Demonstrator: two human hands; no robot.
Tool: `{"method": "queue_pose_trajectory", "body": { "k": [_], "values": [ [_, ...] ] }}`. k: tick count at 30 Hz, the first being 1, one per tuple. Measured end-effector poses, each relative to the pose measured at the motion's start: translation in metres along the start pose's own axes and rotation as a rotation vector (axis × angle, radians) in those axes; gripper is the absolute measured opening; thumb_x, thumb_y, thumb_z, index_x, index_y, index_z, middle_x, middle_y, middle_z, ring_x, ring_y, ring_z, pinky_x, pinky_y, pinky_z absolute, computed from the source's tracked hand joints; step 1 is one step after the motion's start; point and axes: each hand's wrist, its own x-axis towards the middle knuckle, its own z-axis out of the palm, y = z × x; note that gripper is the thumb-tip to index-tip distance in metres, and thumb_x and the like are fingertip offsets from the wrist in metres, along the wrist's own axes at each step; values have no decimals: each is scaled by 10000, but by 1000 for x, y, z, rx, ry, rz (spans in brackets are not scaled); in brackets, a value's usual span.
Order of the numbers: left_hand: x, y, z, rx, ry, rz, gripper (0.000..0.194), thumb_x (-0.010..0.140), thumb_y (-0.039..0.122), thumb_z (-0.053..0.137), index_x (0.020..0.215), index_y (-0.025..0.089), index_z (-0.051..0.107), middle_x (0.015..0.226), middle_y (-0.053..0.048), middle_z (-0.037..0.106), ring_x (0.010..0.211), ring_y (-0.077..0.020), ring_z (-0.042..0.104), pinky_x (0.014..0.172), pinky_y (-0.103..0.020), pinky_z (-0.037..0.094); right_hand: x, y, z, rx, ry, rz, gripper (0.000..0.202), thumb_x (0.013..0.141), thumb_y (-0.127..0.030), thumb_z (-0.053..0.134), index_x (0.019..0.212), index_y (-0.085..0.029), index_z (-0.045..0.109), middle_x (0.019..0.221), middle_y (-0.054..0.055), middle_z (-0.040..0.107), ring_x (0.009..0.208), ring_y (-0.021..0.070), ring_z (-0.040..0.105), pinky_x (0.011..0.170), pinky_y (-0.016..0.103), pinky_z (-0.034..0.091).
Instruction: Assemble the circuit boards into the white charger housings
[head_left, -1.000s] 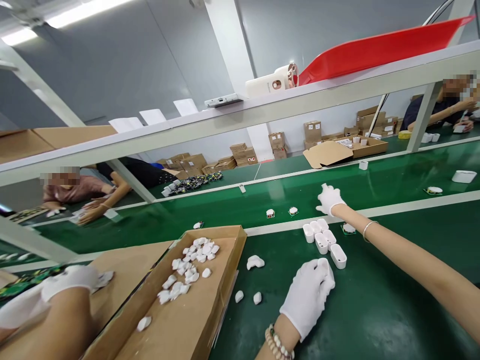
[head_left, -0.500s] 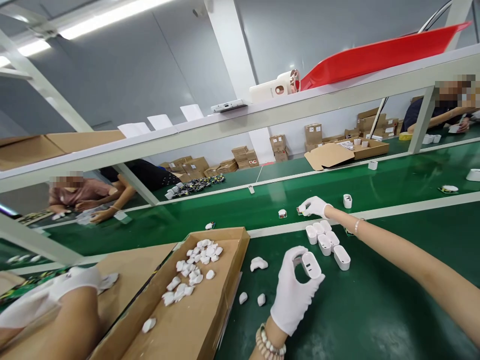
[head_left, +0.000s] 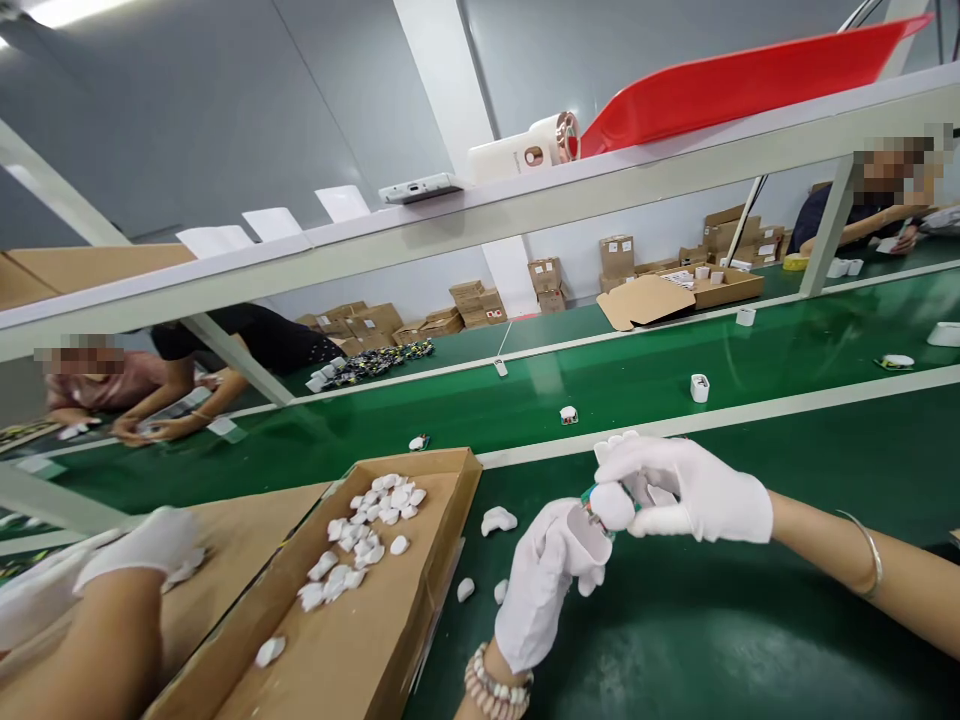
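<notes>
My white-gloved left hand (head_left: 536, 585) is closed around a white plastic housing (head_left: 596, 545), its open end tilted up toward my right hand. My gloved right hand (head_left: 686, 490) pinches a small circuit board with a rounded white lump (head_left: 613, 506) on it. The board is at the mouth of the housing; how far in it sits I cannot tell. Behind my right fingers, the group of white housings is mostly hidden. White soft lumps (head_left: 499, 520) lie on the green table left of my left hand.
A shallow cardboard tray (head_left: 409, 610) with several white lumps is at the left. Beside it is a co-worker's gloved hand (head_left: 142, 550). Across the green belt (head_left: 510, 410) lie a board with a white lump (head_left: 568, 415) and a white housing (head_left: 699, 388). A shelf (head_left: 337, 250) spans above.
My right hand has lifted the board from the belt and brought it toward me to the housing. My left hand has tipped the housing so its opening faces the board. The view has shifted slightly.
</notes>
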Motion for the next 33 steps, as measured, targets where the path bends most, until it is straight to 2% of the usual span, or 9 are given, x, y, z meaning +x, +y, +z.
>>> {"method": "queue_pose_trajectory", "body": {
  "k": [3,5,10,14,19,24,27,30,33],
  "values": [
    [-2,-2,-3,-12,-28,13,518,918,621,483,1107,153,602,700,-32,627,517,-84,461,491,-213,383,-2,-7,3,-241,-65,-142,328,796,-217,731,1120,-182,690,1087,83,639,1003,203,598,848,344,527],
    [-3,-2,-4,-6,-36,20,502,917,609,497,1111,160,608,716,-37,639,519,-83,477,486,-206,391,-3,-12,4,-285,-75,-173,287,821,-224,718,1105,-184,702,1069,79,630,979,189,586,831,314,525],
    [-4,2,-3,19,-37,18,494,911,605,512,1102,163,623,735,-46,660,507,-78,481,477,-199,401,-4,-21,7,-302,-100,-165,242,835,-186,714,1076,-193,712,1061,62,621,901,144,559,787,240,501],
    [-4,2,-4,95,4,30,493,901,606,525,1075,160,644,871,-81,685,552,-98,530,533,-242,467,-7,-27,10,-375,-141,-119,166,844,-177,705,1009,-196,710,1081,62,613,905,139,539,767,220,478],
    [-5,3,-6,175,54,17,526,851,624,579,1083,159,655,1018,-110,685,696,-164,606,590,-279,518,-12,-32,16,-554,-132,-219,100,902,-138,623,985,-175,662,1033,62,593,977,136,549,932,248,432],
    [-6,5,-5,227,111,11,560,815,649,604,1044,142,672,989,-118,697,861,-242,652,760,-355,563,-12,-33,20,-633,-188,-265,89,960,-122,532,947,-170,606,1040,63,569,1015,120,537,940,231,423],
    [-6,5,-5,207,93,13,531,812,634,621,1031,154,678,1022,-111,693,911,-248,653,835,-370,552,-13,-32,20,-645,-212,-247,77,970,-138,525,960,-178,590,1065,59,560,1025,117,534,950,238,418],
    [-6,6,-6,176,60,-2,505,830,611,618,1059,165,671,1070,-110,681,944,-247,646,846,-365,545,-15,-32,19,-675,-237,-221,70,972,-155,522,961,-190,581,1081,53,558,979,121,539,924,257,426],
    [-5,5,-6,170,50,-18,498,839,602,616,1064,161,667,1065,-112,680,958,-249,638,864,-376,535,-17,-32,20,-715,-209,-191,70,972,-175,524,966,-207,585,1085,43,559,948,131,543,898,283,431]
  ]
}}
